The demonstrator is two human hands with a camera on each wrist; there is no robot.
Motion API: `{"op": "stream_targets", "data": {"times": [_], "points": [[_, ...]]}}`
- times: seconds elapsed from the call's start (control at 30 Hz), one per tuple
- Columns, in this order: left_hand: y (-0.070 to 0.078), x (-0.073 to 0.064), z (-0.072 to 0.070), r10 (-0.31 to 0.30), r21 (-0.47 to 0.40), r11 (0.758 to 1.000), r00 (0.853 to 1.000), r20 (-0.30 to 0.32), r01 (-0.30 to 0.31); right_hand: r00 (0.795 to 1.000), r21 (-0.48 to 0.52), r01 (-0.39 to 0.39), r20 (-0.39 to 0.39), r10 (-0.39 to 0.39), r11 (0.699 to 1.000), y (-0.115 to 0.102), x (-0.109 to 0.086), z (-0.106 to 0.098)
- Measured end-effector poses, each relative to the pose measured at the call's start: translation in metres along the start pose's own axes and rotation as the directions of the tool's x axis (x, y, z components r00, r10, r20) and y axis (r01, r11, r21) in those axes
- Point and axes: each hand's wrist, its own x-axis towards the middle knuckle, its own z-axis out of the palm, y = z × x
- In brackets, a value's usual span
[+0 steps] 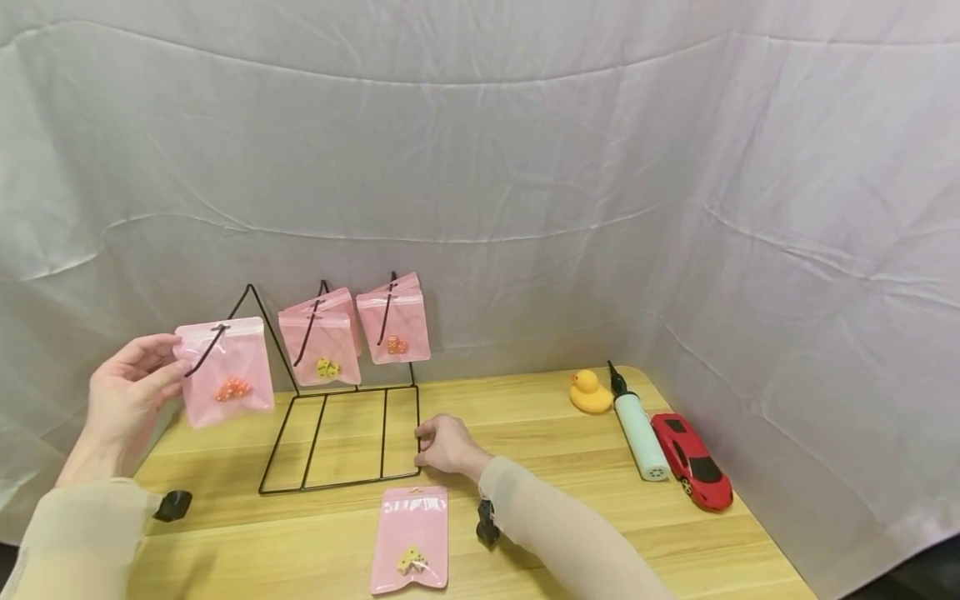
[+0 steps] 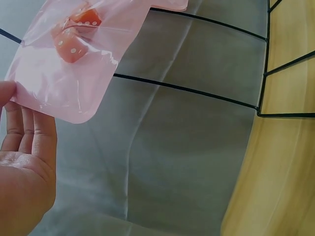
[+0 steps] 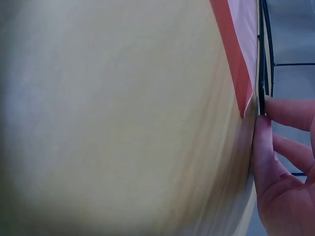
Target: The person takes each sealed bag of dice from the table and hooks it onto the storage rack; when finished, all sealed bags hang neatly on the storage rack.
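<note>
My left hand (image 1: 135,383) pinches the left upper edge of a pink zip bag (image 1: 247,358) with orange dice inside. The left hook of a black wire rack (image 1: 341,483) runs through this bag's hanging hole. In the left wrist view, the thumb and fingers (image 2: 42,132) hold the bag's edge. My right hand (image 1: 448,444) grips the rack's base at its front right corner, its thumb (image 3: 264,140) against the wire. More pink bags hang on the middle and right hooks, the middle front bag (image 1: 307,333) showing yellow dice, the right front bag (image 1: 412,321) orange ones.
A pink zip bag (image 1: 412,521) with yellow dice lies flat in front of the rack. On the right side of the wooden table (image 1: 540,433) stand a yellow rubber duck (image 1: 590,393), a pale green hand pump (image 1: 641,437) and a red toy car (image 1: 692,462). Grey cloth hangs behind.
</note>
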Motion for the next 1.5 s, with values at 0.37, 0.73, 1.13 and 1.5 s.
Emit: {"op": "stream_targets", "data": {"times": [0.37, 0.73, 1.13, 1.5], "points": [[-0.008, 0.023, 0.008, -0.022, 0.078, 0.997, 0.999, -0.049, 0.026, 1.0, 0.004, 0.003, 0.003, -0.003, 1.0, 0.0, 0.0, -0.001], [-0.014, 0.039, 0.011, -0.027, 0.165, 0.985, 0.989, -0.143, 0.051, 1.0, 0.019, -0.016, 0.008, 0.016, 1.0, -0.003, -0.002, -0.002], [-0.017, 0.04, 0.01, -0.024, 0.196, 0.977, 0.962, -0.272, 0.08, 1.0, 0.017, -0.009, 0.012, 0.008, 1.0, -0.001, -0.001, -0.002], [-0.003, 0.014, 0.019, 0.037, 0.525, 0.815, 0.882, -0.469, 0.245, 1.0, 0.005, -0.005, 0.005, 0.005, 1.0, 0.002, 0.001, 0.002]]}}
